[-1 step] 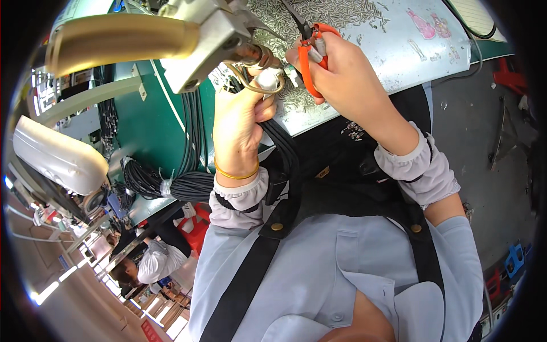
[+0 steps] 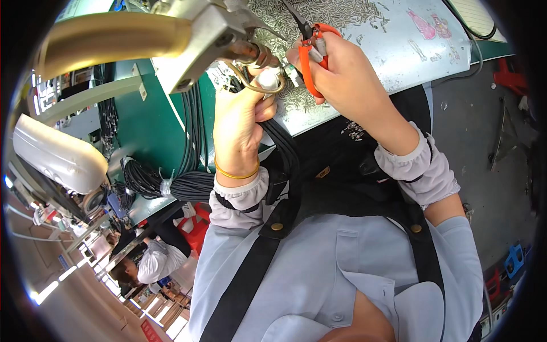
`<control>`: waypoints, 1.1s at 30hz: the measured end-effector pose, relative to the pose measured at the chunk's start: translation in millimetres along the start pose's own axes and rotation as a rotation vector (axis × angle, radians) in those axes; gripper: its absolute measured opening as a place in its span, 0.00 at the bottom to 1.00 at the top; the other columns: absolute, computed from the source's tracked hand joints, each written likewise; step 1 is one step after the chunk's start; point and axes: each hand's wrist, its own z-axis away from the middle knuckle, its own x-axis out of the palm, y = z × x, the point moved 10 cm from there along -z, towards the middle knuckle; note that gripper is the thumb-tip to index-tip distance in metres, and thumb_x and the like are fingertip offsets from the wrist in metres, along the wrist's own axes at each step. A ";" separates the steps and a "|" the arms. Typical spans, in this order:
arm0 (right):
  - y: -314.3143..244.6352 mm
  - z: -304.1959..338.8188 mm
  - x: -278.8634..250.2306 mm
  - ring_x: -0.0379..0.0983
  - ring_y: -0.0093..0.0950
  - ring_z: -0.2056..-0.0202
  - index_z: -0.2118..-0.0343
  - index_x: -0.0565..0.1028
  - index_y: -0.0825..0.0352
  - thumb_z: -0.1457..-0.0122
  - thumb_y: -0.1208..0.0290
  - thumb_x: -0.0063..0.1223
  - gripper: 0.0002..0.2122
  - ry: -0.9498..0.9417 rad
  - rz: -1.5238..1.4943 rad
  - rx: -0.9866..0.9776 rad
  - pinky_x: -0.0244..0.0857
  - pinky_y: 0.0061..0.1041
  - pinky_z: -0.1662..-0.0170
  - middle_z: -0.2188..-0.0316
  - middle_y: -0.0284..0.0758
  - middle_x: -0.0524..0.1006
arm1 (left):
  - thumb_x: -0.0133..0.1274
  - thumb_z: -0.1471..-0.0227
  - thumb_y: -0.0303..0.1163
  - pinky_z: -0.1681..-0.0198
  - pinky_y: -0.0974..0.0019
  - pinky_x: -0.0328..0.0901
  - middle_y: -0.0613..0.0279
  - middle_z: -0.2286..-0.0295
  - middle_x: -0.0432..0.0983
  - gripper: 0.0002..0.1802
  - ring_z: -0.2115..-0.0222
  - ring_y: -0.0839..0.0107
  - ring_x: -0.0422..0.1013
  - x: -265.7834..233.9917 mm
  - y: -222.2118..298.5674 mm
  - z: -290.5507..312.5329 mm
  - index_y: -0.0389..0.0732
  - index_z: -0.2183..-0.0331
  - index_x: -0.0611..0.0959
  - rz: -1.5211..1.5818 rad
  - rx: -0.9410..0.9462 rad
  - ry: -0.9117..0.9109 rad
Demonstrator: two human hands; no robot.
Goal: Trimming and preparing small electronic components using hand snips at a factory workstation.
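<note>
My left hand (image 2: 238, 122) is closed around a bundle of black cables (image 2: 279, 139), which hangs down from it toward my lap. A curved metal rod (image 2: 265, 91) crosses in front of its fingertips, and something whitish there is too glared to name. To the right, my right hand (image 2: 347, 71) grips scissors (image 2: 309, 62) with red handles, their dark blades pointing up and away from me. Its fingertips are close to a small white and green piece (image 2: 294, 75) by the left hand. Whether those fingers touch that piece, I cannot tell.
A metal fixture (image 2: 199, 51) with a thick yellowish tube (image 2: 114, 43) overhangs the left hand. Many small metal pins (image 2: 330, 14) lie on the pale tray (image 2: 399, 62). Coiled black cables (image 2: 194, 185) rest on the green table (image 2: 154, 119). Another person (image 2: 162, 259) is far left.
The metal fixture and its yellowish tube have shifted slightly left. Both hands, the cables and the scissors look unmoved.
</note>
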 end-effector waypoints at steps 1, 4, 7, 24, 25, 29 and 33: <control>-1.0 0.2 -0.5 0.58 0.15 0.88 0.74 0.69 0.71 0.45 0.67 0.46 0.10 -0.001 0.000 -0.001 0.52 0.16 0.85 0.89 0.27 0.63 | 0.52 0.58 0.21 0.89 0.80 0.43 0.71 0.85 0.62 0.06 0.90 0.86 0.50 0.8 -0.3 0.5 0.34 0.72 0.73 0.004 0.002 -0.006; -2.0 1.9 -1.0 0.58 0.15 0.88 0.73 0.69 0.70 0.45 0.68 0.46 0.09 -0.018 -0.067 0.036 0.52 0.16 0.85 0.89 0.26 0.63 | 0.52 0.58 0.20 0.88 0.80 0.44 0.70 0.84 0.64 0.06 0.90 0.86 0.50 2.2 2.3 2.8 0.33 0.72 0.74 -0.048 0.004 0.029; -2.3 6.8 -3.3 0.57 0.15 0.88 0.73 0.68 0.69 0.45 0.68 0.46 0.09 0.003 -0.053 0.014 0.52 0.15 0.85 0.88 0.26 0.63 | 0.51 0.58 0.20 0.88 0.81 0.44 0.69 0.83 0.65 0.06 0.89 0.86 0.51 3.1 2.3 8.4 0.33 0.71 0.74 -0.067 0.027 0.044; -14.8 59.2 -11.4 0.59 0.15 0.90 0.72 0.68 0.68 0.45 0.72 0.46 0.05 0.041 -0.403 0.152 0.52 0.12 0.86 0.86 0.26 0.65 | 0.46 0.54 0.21 0.79 0.77 0.57 0.63 0.75 0.70 0.07 0.80 0.80 0.62 14.9 -8.7 63.0 0.32 0.69 0.75 -0.026 0.172 0.057; -14.3 60.0 -13.0 0.59 0.15 0.90 0.72 0.68 0.68 0.45 0.72 0.46 0.05 0.042 -0.401 0.148 0.52 0.12 0.86 0.86 0.26 0.65 | 0.45 0.53 0.21 0.77 0.77 0.59 0.62 0.74 0.70 0.07 0.79 0.79 0.64 14.8 -2.9 67.6 0.32 0.69 0.75 -0.130 0.246 0.131; -76.5 77.6 -38.1 0.61 0.15 0.88 0.70 0.69 0.69 0.46 0.73 0.47 0.05 0.327 0.338 -0.464 0.53 0.12 0.85 0.87 0.27 0.64 | 0.44 0.53 0.20 0.72 0.76 0.61 0.63 0.74 0.71 0.08 0.76 0.77 0.66 26.4 2.0 85.3 0.33 0.68 0.75 -0.375 0.465 0.091; -66.1 74.6 -5.3 0.64 0.16 0.84 0.68 0.70 0.70 0.50 0.79 0.50 0.06 -0.047 0.217 -0.366 0.57 0.13 0.81 0.86 0.29 0.66 | 0.44 0.54 0.18 0.73 0.78 0.60 0.65 0.76 0.70 0.08 0.76 0.80 0.66 31.8 -27.0 81.4 0.33 0.68 0.75 -0.399 0.173 -0.040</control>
